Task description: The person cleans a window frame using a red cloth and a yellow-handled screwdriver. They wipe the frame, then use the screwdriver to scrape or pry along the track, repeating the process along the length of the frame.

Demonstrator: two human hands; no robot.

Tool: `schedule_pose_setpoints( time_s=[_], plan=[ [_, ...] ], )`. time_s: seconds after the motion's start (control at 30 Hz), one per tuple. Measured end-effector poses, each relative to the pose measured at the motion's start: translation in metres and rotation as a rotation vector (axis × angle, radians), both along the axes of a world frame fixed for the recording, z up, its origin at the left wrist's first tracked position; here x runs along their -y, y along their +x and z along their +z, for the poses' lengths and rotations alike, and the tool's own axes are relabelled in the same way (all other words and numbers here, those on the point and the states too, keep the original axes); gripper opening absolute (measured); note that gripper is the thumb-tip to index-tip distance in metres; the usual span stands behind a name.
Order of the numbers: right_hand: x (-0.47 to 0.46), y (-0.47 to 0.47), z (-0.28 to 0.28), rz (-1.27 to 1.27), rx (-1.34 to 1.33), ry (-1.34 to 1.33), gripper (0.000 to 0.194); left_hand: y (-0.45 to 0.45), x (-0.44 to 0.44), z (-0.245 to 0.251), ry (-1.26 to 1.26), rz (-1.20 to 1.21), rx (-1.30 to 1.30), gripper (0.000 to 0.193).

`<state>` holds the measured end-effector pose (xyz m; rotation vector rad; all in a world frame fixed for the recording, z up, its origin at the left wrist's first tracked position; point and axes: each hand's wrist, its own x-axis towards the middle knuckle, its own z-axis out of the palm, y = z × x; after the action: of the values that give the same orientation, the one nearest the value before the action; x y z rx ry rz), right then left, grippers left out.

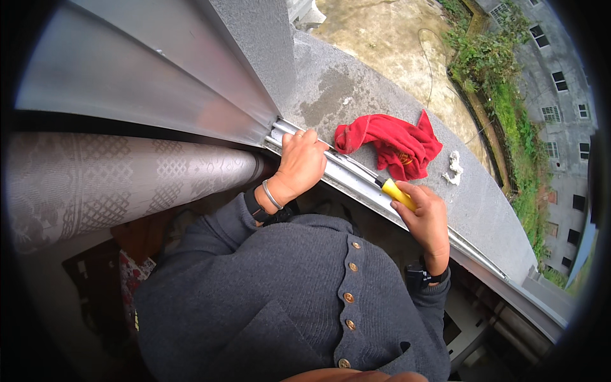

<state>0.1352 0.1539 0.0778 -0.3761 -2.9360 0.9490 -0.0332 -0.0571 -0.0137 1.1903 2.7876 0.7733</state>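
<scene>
My right hand (pixel 422 210) grips the yellow handle of a screwdriver (pixel 398 194); its metal shaft lies along the window track (pixel 353 179), pointing up and left. My left hand (pixel 302 160) rests on the track near the window's metal frame, fingertips over the rails; what lies under the fingers is hidden. Just beyond the track, a crumpled red cloth (pixel 398 143) lies on the grey outer sill (pixel 477 215). To its right is a crumpled white scrap (pixel 453 168), perhaps tissue.
Frosted window panels (pixel 143 67) stand at the upper left, with a rolled patterned sheet (pixel 119 179) below them. A rough grey wall edge (pixel 260 38) borders the sill, which has a damp patch. Beyond the sill is a drop to ground far below, with plants and a building.
</scene>
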Motion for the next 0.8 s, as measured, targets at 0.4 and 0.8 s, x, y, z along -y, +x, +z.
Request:
schedule_pose_setpoints(
  time_s=[0.4, 0.8],
  plan=[
    [-0.002, -0.026, -0.045, 0.079, 0.121, -0.117, 0.038, -0.003, -0.002, 0.004, -0.017, -0.032, 0.057, 0.015],
    [0.000, -0.026, -0.053, -0.090, 0.026, -0.495, 0.038, -0.017, 0.004, 0.021, 0.159, 0.136, 0.103, 0.030]
  ],
)
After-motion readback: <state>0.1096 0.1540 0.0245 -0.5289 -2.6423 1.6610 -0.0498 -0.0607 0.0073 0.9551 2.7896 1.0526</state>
